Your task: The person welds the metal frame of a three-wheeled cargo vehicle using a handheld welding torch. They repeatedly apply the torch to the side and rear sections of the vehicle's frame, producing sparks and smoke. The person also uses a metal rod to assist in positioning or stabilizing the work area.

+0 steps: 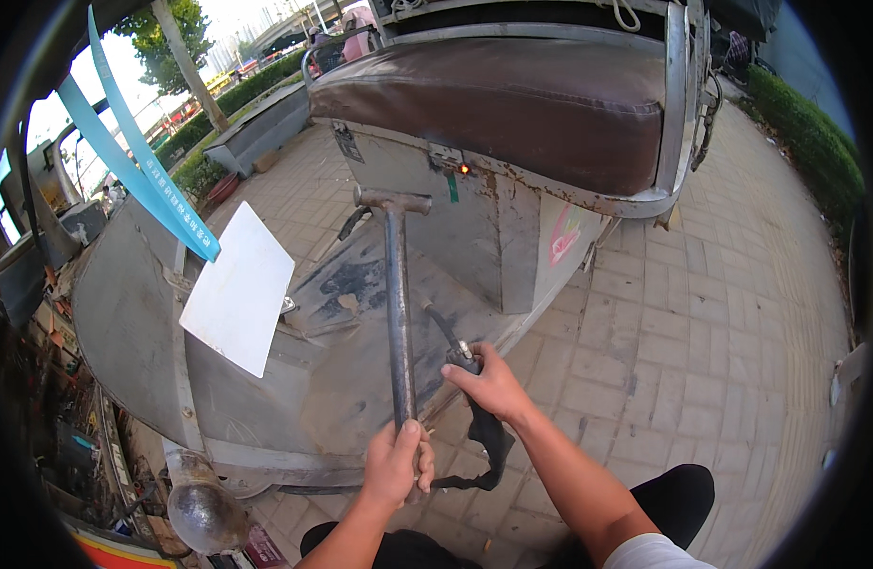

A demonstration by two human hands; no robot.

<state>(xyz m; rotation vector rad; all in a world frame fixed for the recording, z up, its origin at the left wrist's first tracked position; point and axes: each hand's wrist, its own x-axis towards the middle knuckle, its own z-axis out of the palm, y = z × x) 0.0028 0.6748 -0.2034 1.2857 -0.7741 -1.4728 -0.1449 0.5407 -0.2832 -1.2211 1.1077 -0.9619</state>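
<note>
- Left hand (396, 465) fisted round near end of metal rod (399, 313)
- rod long axis runs near-to-far, T-head far, toward brown seat (512, 104)
- right hand (491, 384) clamps black hose (479, 427), just right of rod

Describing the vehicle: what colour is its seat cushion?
Dark brown, glossy and worn; the seat cushion shows best in the head view.

A brown padded seat (512, 104) tops a grey metal box (455, 237); a white board (239, 289), perhaps card, leans nearby.
</note>
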